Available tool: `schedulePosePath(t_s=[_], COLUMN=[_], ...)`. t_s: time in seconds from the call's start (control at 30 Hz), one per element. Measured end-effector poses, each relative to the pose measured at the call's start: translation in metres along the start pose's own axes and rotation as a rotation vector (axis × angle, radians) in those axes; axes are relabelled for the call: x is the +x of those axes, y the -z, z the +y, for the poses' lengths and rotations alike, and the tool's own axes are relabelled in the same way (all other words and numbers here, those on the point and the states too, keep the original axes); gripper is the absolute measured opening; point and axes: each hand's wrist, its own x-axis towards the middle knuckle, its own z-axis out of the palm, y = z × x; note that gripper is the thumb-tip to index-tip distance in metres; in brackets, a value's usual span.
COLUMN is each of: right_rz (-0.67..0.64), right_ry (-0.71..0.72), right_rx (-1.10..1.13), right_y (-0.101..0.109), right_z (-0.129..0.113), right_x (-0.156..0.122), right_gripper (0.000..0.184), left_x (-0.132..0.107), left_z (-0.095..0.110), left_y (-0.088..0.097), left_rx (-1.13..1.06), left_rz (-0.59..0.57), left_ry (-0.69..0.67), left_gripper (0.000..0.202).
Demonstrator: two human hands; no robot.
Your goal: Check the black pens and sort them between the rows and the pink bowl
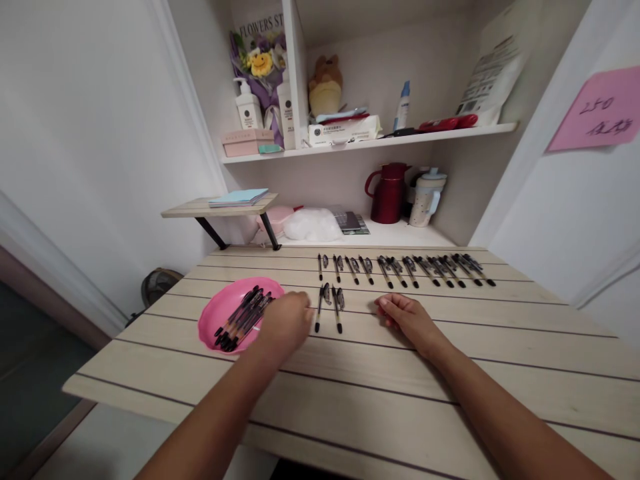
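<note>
Pens point(410, 272) lie before red jug point(389, 197).

One left hand point(286, 320) and one right hand point(413, 325) are at one bench point(380, 373), which carries one pink bowl point(217, 310), a near row of two pens point(337, 309) with two short dark pieces point(327, 293), and a far row of about a dozen pens, four standing clearly apart, the others bunched. The bowl's pens overlap too much to count. Beyond are one red jug point(389, 197), one tumbler point(426, 200), one plush toy point(326, 93), two white bottles point(248, 110), one blue-capped bottle point(403, 110) and one pink note point(597, 110).
</note>
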Motion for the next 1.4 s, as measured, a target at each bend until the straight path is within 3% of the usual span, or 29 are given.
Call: schedulePosePath(t_s=[0.13, 0.27, 0.4, 0.57, 0.73, 0.9, 1.03, 1.27, 1.4], right_rz=[0.002, -0.01, -0.012, -0.021, 0.044, -0.121, -0.156, -0.11, -0.057], right_ry=[0.014, 0.016, 0.014, 0.059, 0.201, 0.385, 0.398, 0.353, 0.346], right_rx=[-0.011, -0.006, -0.026, -0.116, -0.532, -0.96, -1.115, -1.14, -0.905], right_y=[-0.001, -0.002, -0.003, -0.003, -0.006, -0.024, -0.039, -0.043, -0.028], right_z=[0.0, 0.0, -0.005, 0.001, 0.008, -0.004, -0.007, -0.004, -0.009], right_x=[0.0, 0.0, -0.002, 0.0, 0.009, 0.011, 0.012, 0.016, 0.019], right_gripper=[0.033, 0.033, 0.032, 0.027, 0.015, 0.019, 0.016, 0.012, 0.008], left_x=[0.023, 0.039, 0.044, 0.045, 0.046, 0.047, 0.048, 0.051, 0.05], left_z=[0.047, 0.063, 0.063, 0.061, 0.059, 0.054, 0.049, 0.044, 0.044], left_y=[-0.032, -0.05, -0.055, -0.059, -0.062, -0.065, -0.068, -0.075, -0.073], left_rx=[-0.06, -0.106, -0.115, -0.141, -0.14, -0.151, -0.171, -0.162, -0.153], left_rz=[-0.059, -0.104, -0.138, -0.13, -0.104, -0.099, -0.083, -0.064, -0.061], left_ry=[-0.07, 0.028, 0.092, 0.049, 0.007, -0.066, -0.104, -0.125, -0.1], left_gripper=[0.023, 0.036, 0.043, 0.042, 0.04, 0.039, 0.035, 0.039, 0.045])
